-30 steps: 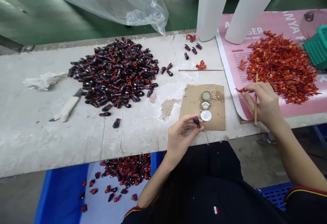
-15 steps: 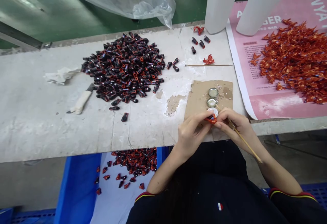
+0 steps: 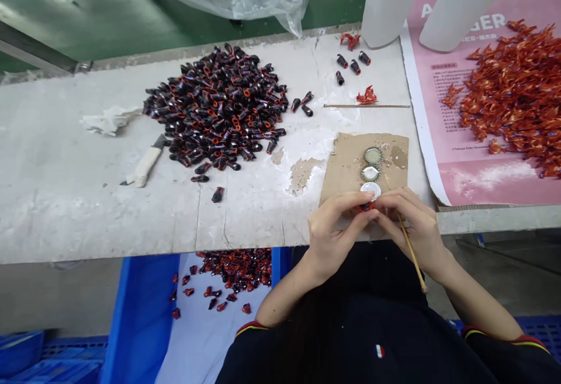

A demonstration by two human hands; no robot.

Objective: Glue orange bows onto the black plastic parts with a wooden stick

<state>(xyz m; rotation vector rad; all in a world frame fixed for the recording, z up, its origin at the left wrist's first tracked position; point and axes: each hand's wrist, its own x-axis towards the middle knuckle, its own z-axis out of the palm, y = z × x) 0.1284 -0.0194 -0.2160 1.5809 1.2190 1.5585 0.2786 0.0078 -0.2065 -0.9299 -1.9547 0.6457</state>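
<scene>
My left hand (image 3: 333,232) is closed, thumb and fingertips pinching a small red and black piece (image 3: 364,206), mostly hidden by the fingers. Against the same piece press the fingertips of my right hand (image 3: 414,229). A thin wooden stick (image 3: 411,252) is also held in that hand, slanting down past the wrist side. Just beyond the fingers, a white round disc or cap (image 3: 370,190) lies on a cardboard piece (image 3: 339,159). Two bottle caps, a nearer cap (image 3: 370,173) with whitish stuff inside and a farther cap (image 3: 373,155), lie in line with it.
Dark hollow pieces (image 3: 223,109) are heaped left of centre; orange-red figure parts (image 3: 517,103) cover a pink sheet (image 3: 451,168) at right. A wrapped blade (image 3: 146,165), another thin stick (image 3: 366,106) and white tubes (image 3: 392,4) are around. Below stands a blue bin (image 3: 140,314) with red-black pieces.
My fingers have closed in around the small piece, covering more of it. The stick in my right hand has swung steeper. The view has shifted slightly.
</scene>
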